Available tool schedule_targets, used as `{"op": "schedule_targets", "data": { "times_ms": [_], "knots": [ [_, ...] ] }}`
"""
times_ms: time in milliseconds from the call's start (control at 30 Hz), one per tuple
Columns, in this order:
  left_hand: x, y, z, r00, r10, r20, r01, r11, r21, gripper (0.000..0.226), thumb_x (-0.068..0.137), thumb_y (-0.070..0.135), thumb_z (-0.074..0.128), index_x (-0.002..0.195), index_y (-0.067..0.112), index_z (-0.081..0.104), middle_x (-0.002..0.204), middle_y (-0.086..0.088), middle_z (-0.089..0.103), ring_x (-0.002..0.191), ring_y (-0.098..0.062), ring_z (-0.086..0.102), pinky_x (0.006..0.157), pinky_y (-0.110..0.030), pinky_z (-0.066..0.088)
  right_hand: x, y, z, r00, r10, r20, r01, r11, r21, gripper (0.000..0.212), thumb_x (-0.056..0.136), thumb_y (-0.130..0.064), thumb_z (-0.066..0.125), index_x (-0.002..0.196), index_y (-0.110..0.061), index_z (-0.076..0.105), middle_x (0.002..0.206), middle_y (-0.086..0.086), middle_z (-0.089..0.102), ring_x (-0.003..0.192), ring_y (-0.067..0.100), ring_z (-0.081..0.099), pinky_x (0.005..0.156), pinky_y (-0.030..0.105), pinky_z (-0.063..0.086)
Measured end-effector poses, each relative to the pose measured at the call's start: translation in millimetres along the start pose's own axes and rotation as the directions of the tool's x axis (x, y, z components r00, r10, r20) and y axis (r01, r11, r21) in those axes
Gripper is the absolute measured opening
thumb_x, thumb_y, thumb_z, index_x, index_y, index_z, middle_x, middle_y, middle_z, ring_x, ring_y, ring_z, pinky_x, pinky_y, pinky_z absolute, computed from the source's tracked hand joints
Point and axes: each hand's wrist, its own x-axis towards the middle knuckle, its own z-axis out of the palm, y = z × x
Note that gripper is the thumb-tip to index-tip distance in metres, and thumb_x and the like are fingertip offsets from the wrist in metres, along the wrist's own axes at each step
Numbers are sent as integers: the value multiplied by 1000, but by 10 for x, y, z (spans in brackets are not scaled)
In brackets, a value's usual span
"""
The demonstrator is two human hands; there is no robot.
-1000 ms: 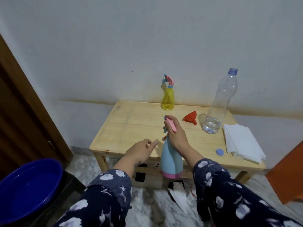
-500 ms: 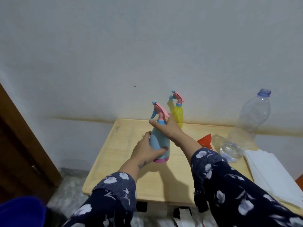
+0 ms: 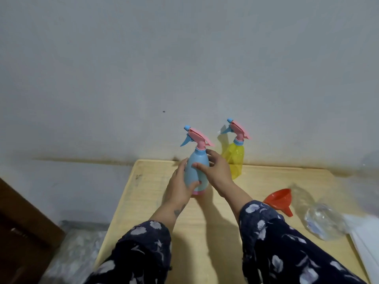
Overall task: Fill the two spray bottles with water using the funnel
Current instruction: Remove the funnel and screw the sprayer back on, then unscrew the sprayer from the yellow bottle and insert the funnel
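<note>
A light blue spray bottle (image 3: 196,174) with a pink and blue trigger head stands upright on the wooden table (image 3: 205,228). My left hand (image 3: 180,187) wraps its left side and base. My right hand (image 3: 215,171) rests on its right side, thumb across the front. A yellow spray bottle (image 3: 235,158) with the same kind of head stands just behind, against the wall. A red funnel (image 3: 279,201) lies on its side to the right. The clear water bottle (image 3: 323,221) shows only its lower part, with a little water in it.
White paper towels (image 3: 367,240) lie at the table's right edge. A dark wooden door (image 3: 22,226) is at the far left. The grey wall stands directly behind the table. Marbled floor (image 3: 75,253) shows below the left table edge.
The blue spray bottle went from below the table's front edge up onto the table top. My left hand took hold of its side, and my right hand slid down from the trigger head to the body.
</note>
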Motion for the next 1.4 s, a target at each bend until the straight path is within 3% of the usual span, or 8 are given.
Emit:
{"op": "schedule_targets", "data": {
  "times_ms": [133,467,700,833,1033,1167,1300,1400],
  "knots": [
    [339,-151,106,999,-21,-45,18,998,-66,76,76,31,67,140,50,30,137,11,50,122,-14,53,95,-45,52,361,149,75,999,-21,33,20,999,39,43,74,-22,77,114,-25,63,104,-8,70,97,13,64,89,41,53],
    [850,-388,211,995,49,-86,-50,999,-10,72,77,21,64,129,57,30,127,24,46,120,-7,49,100,-44,49,829,467,274,998,-53,15,52,997,63,55,74,-22,79,121,-21,52,122,-5,61,117,10,55,99,36,47],
    [803,-464,189,996,51,-69,-44,995,92,77,81,18,69,146,32,30,140,6,46,128,-12,47,106,-33,41,770,454,198,997,-13,76,12,1000,9,64,79,-26,75,135,-22,44,134,0,53,122,15,49,96,25,42],
    [573,-416,212,992,-88,-90,104,976,191,72,86,13,66,146,25,28,139,0,45,123,-19,49,101,-38,45,585,486,19,996,35,78,-32,998,-47,61,84,-18,69,139,-17,42,134,6,52,125,18,47,96,25,37],
    [286,-342,493,999,-27,-29,35,947,319,42,89,17,62,127,23,46,117,8,52,107,-14,56,90,-30,48,289,684,-388,984,55,-171,-65,996,-54,22,82,-8,65,100,-17,56,85,2,57,79,19,55,73,26,40],
    [445,-140,807,997,56,47,-67,957,283,42,87,27,65,125,26,47,120,10,51,114,-15,56,94,-34,48,367,746,-689,898,-25,-439,-46,987,-151,31,79,-22,72,100,-17,50,94,1,52,89,21,51,79,35,44],
    [634,56,1105,993,82,84,-101,961,257,64,83,41,67,137,34,34,138,12,44,126,-12,47,101,-41,45,607,671,-868,931,-27,-364,17,999,-31,49,76,-32,77,113,-21,47,114,-4,52,105,14,50,90,30,43],
    [759,118,1268,994,62,86,-80,971,227,69,80,42,69,137,38,30,139,12,45,125,-14,49,100,-43,46,773,610,-861,960,-8,-281,29,997,69,49,75,-33,78,111,-23,47,110,-9,58,103,6,54,86,22,43]
  ]
}}
